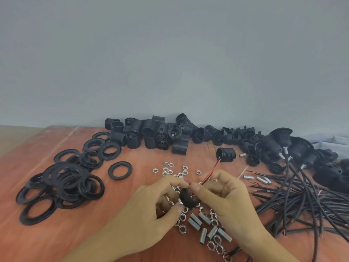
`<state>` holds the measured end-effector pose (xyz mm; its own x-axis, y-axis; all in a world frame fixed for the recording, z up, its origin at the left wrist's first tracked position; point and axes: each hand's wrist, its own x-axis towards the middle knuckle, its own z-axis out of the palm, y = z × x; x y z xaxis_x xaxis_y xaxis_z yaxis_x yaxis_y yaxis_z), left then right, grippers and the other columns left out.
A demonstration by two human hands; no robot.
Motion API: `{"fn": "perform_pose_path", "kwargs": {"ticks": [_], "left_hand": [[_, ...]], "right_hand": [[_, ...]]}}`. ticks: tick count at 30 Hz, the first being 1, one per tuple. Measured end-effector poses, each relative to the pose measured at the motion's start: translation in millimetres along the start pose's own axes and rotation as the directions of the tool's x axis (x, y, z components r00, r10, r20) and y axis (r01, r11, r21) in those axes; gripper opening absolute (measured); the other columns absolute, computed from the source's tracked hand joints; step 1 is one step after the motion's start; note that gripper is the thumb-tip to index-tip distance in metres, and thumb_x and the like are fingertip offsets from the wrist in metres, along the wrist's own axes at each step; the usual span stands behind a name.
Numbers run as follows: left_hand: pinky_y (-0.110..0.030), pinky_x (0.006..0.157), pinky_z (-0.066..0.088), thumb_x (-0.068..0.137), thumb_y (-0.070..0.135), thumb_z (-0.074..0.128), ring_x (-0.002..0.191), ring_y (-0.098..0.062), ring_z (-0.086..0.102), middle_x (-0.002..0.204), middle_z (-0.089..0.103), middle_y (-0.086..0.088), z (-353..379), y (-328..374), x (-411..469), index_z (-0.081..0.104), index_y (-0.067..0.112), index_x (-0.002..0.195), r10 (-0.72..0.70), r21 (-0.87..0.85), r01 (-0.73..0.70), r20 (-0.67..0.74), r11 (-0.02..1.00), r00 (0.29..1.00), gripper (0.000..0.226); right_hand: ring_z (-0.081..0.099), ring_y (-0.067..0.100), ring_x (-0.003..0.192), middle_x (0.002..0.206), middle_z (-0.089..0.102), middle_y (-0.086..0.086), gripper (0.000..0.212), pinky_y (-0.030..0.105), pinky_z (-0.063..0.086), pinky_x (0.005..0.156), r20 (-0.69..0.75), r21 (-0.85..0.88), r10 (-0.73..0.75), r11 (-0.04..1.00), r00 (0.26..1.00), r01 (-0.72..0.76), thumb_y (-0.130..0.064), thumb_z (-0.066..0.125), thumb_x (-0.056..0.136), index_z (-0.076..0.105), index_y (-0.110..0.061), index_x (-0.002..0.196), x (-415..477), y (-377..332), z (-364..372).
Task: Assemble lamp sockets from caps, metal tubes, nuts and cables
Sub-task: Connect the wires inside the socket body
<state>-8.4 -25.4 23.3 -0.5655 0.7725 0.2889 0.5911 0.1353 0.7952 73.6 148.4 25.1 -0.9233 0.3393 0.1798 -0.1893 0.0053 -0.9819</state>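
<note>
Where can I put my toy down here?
Bare table at the front left, between the rings and the left hand, and behind the rings. Crowded: nuts and tubes by the right hand, cables on the right.

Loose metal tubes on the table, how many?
10 tubes: six between the wrists, three by the cables, one beside the wired socket. The left hand and right hand may hide more.

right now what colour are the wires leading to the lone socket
The wires are red and black; head view shows them best.
</note>
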Motion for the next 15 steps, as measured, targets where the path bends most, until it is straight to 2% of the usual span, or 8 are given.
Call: {"fn": "perform_pose_path", "kwargs": {"ticks": [2,4,5,7,10,13,15], "left_hand": [[-0.033,0.054,0.046,0.087,0.030,0.065,0.056,-0.012,0.057,0.088,0.066,0.008,2.3,-2.3,-0.7,0.053,0.045,0.113,0.001,-0.025,-0.001,-0.004,1.000,1.000,0.033],[-0.037,0.054,0.043,0.083,0.049,0.065,0.056,-0.019,0.054,0.086,0.065,0.006,4.7,-4.4,-1.2,0.053,0.041,0.111,-0.006,-0.052,0.005,-0.020,0.999,1.000,0.031],[-0.036,0.054,0.042,0.081,0.058,0.064,0.056,-0.022,0.052,0.083,0.064,0.006,6.0,-5.1,-1.4,0.053,0.039,0.108,-0.010,-0.068,0.007,-0.040,0.998,0.999,0.035],[-0.027,0.053,0.038,0.079,0.067,0.059,0.053,-0.015,0.046,0.072,0.061,0.005,8.4,-7.7,-1.3,0.052,0.036,0.100,-0.009,-0.074,0.002,-0.092,0.997,0.996,0.038],[-0.022,0.052,0.034,0.084,0.061,0.053,0.053,-0.006,0.039,0.059,0.049,0.003,8.6,-8.7,-0.7,0.048,0.031,0.091,0.005,-0.063,-0.012,-0.123,0.998,0.992,0.031],[-0.038,0.050,0.035,0.086,0.053,0.050,0.048,-0.011,0.039,0.058,0.048,-0.005,5.6,-7.3,-1.1,0.047,0.030,0.088,-0.033,-0.108,0.022,-0.097,0.994,0.995,0.023],[-0.043,0.050,0.037,0.089,0.049,0.048,0.045,-0.014,0.041,0.057,0.049,-0.005,5.4,-4.9,-1.5,0.047,0.029,0.090,-0.032,-0.103,0.026,-0.056,0.994,0.998,0.021]], "right_hand": [[0.059,0.014,0.059,0.070,0.071,0.008,0.012,0.022,0.047,0.053,-0.024,-0.068,-0.039,0.997,0.999,0.037,-0.035,0.072,0.072,0.072,-0.025,0.078,-0.4,1.6,1.7],[0.053,0.011,0.056,0.068,0.067,0.006,0.022,0.022,0.045,0.051,-0.070,-0.098,-0.067,0.993,0.995,0.060,-0.044,0.065,0.077,0.075,-0.025,0.082,0.2,1.5,-1.1],[0.051,0.012,0.054,0.064,0.063,0.005,0.026,0.022,0.044,0.050,-0.083,-0.109,-0.083,0.991,0.993,0.074,-0.046,0.062,0.078,0.076,-0.025,0.082,0.4,0.7,-2.8],[0.048,0.010,0.053,0.059,0.058,0.000,0.024,0.019,0.043,0.051,-0.068,-0.134,-0.125,0.984,0.990,0.115,-0.044,0.062,0.080,0.076,-0.025,0.079,0.2,-0.2,-4.2],[0.054,0.003,0.055,0.064,0.067,-0.004,0.016,0.013,0.044,0.054,-0.036,-0.082,-0.132,0.988,0.991,0.129,-0.037,0.069,0.076,0.079,-0.026,0.084,-1.1,1.0,-1.2],[0.058,0.005,0.055,0.065,0.070,0.002,0.018,0.015,0.047,0.055,-0.015,-0.096,-0.131,0.987,0.991,0.129,-0.034,0.074,0.073,0.078,-0.032,0.091,-2.6,4.9,1.3],[0.059,0.007,0.058,0.066,0.071,0.003,0.016,0.017,0.047,0.056,0.015,-0.140,-0.122,0.983,0.992,0.123,-0.032,0.075,0.075,0.078,-0.033,0.090,-4.3,7.2,3.7]]}}
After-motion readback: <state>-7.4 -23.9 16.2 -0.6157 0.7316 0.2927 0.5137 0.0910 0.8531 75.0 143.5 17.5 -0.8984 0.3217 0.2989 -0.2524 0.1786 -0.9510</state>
